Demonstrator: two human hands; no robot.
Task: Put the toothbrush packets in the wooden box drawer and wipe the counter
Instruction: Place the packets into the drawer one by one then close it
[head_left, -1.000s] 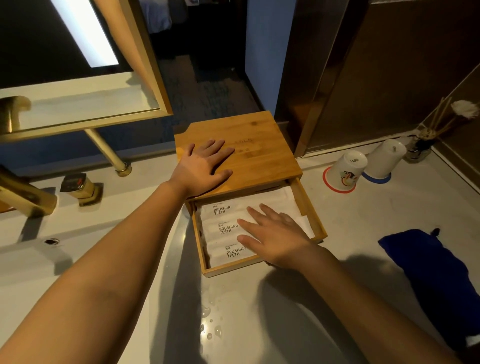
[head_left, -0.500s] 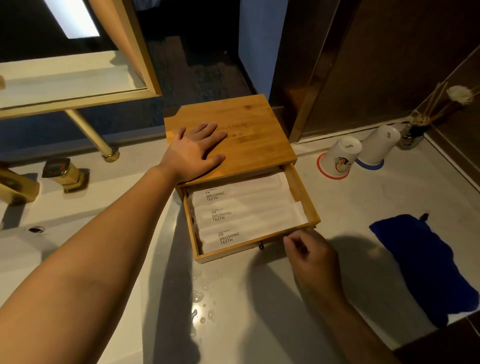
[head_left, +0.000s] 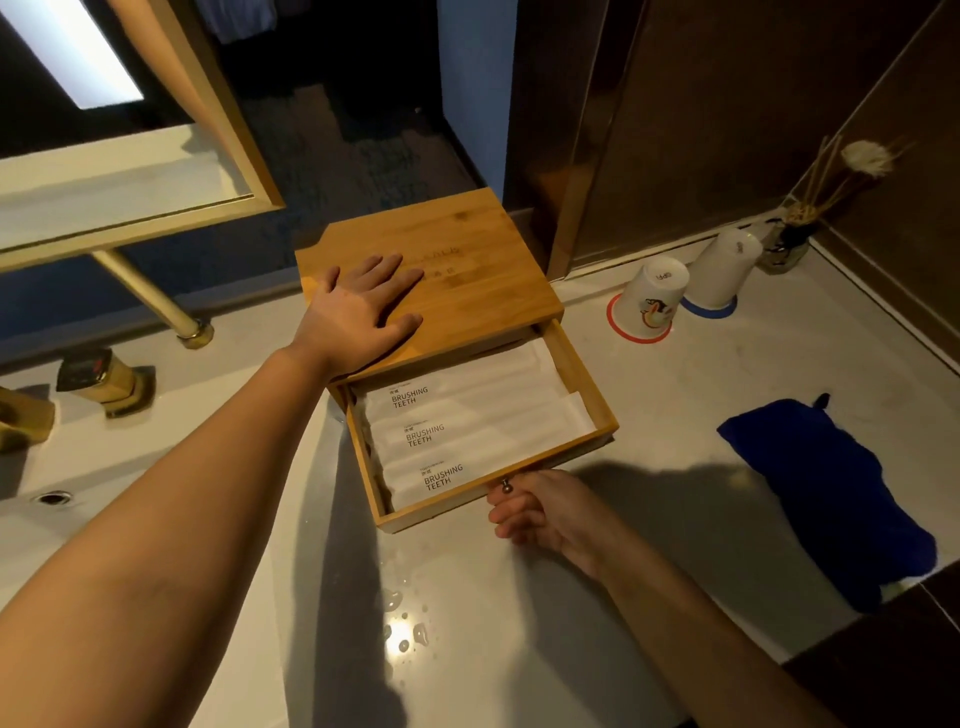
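Setting: pale bathroom counter (head_left: 675, 395) running beside a sink, with a gold-framed mirror at the upper left.
Box: wooden box (head_left: 457, 260) is sitting at the back of the counter, its drawer (head_left: 584, 384) standing pulled out toward the viewer.
Packets: three white toothbrush packets (head_left: 467, 436) are lying flat inside the drawer, side by side, long axes running left to right across it.
Left hand: left hand (head_left: 358, 312) is pressing flat on the box lid, fingers spread, holding nothing.
Right hand: right hand (head_left: 540, 512) is curling loosely at the drawer front, fingertips at the small metal knob (head_left: 505, 486); whether it is actually pinching the knob cannot be told.
Key relation: drawer is sliding along a line away from the viewer, and the right hand is the nearer one, directly in front of it.
Likely move: pushing the drawer shut while the left hand is bracing the box.
Cloth: blue cloth (head_left: 826, 499) is lying on the counter to the right, well apart from both hands.
Droplets: water drops (head_left: 402, 631) are sitting on the counter near the front edge.
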